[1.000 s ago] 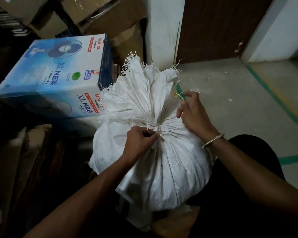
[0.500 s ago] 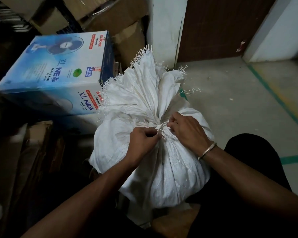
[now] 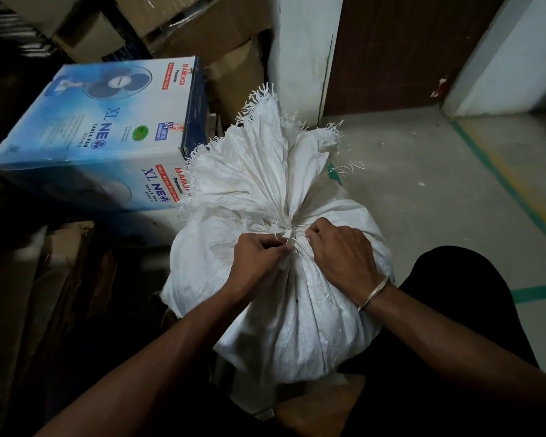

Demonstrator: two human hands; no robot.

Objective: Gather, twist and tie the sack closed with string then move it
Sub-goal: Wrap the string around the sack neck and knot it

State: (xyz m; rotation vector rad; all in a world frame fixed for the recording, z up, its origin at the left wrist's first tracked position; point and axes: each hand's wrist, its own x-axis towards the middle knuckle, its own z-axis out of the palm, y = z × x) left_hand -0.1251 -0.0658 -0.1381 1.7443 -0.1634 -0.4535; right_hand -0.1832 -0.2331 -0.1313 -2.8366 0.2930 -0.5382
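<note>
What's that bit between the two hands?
In the head view, the string, wrapped round the neck of the sack, sits between the left hand and the right hand, which both pinch it.

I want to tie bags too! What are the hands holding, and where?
The left hand and the right hand each pinch the string, close to where it wraps the gathered neck of the white sack.

Bare forearms; a thin metal bangle [image 3: 373,294] circles the right wrist.
</note>
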